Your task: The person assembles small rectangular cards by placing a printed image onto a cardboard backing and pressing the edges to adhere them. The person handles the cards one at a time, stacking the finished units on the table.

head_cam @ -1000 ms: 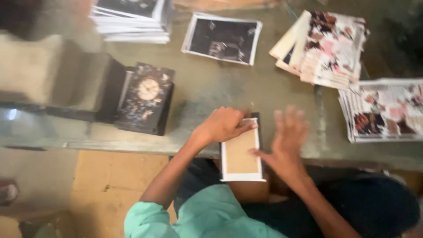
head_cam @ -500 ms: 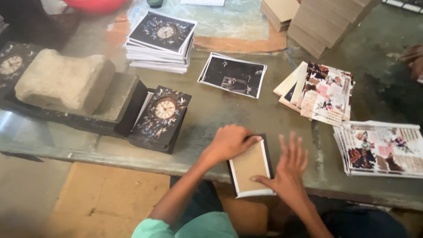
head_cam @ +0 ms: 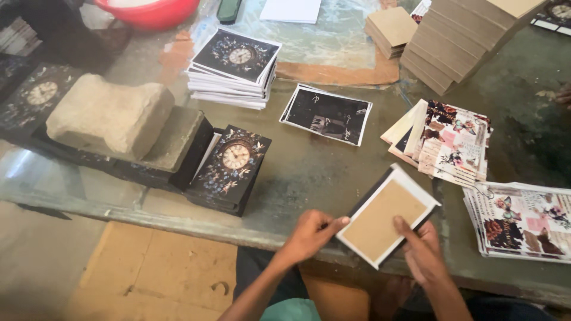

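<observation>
The panel (head_cam: pixel 388 215) — a brown board face with a white border and a dark edge beneath — sits at the near edge of the tabletop (head_cam: pixel 309 172), tilted so its far corner points toward 1 o'clock. The left hand (head_cam: pixel 309 233) pinches its near-left edge, fingers together on the border. The right hand (head_cam: pixel 421 252) lies on the near-right side, one finger stretched flat across the brown face and the rest under or beside the edge; whether those hidden fingers are clamped I cannot tell.

To do this step well, I judge that the board should stay square within the white border, so even pressure from both hands matters more than force. Pressing with flat fingers from the middle outward would keep the paper from wrinkling, and both hands should stay off any wet edge.

Things crowd close. A stack of floral prints (head_cam: pixel 523 221) lies at 3 o'clock, just beside the right hand, with a fanned pile of floral sheets (head_cam: pixel 446 142) at 1 o'clock. A dark clock-face cover (head_cam: pixel 233 167) stands at 10 o'clock beside a stone block (head_cam: pixel 110 113) — well apart from the panel. Swinging the panel's corners wide could disturb the prints.
</observation>
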